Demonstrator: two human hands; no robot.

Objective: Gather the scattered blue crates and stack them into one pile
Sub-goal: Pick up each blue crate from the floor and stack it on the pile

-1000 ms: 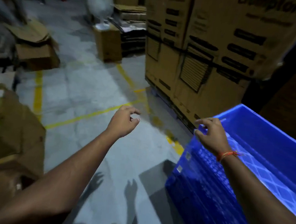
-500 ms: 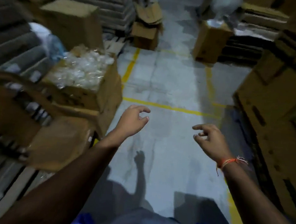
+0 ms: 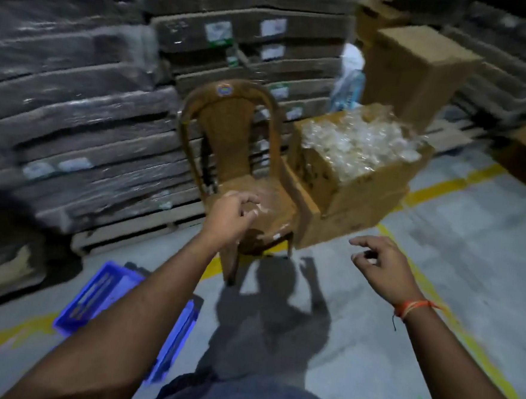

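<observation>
A blue crate (image 3: 93, 296) lies on the grey floor at the lower left, partly hidden under my left forearm. My left hand (image 3: 231, 215) hangs in the air above and to the right of it, in front of the chair seat, fingers loosely curled and holding nothing. My right hand (image 3: 381, 265), with an orange thread at the wrist, is raised over bare floor to the right, fingers loosely curled and empty. Neither hand touches the crate.
A brown plastic chair (image 3: 229, 128) stands straight ahead. Beside it on the right sits an open cardboard box (image 3: 360, 175) full of clear plastic items. Wrapped pallet stacks (image 3: 75, 99) fill the left and back. More cardboard boxes (image 3: 417, 70) stand behind. Yellow lines (image 3: 456, 183) cross the floor.
The view has swung left: the big blue crate that was at my right is out of sight, and the chair and another blue crate on the floor have come into view. Both hands stay empty.
</observation>
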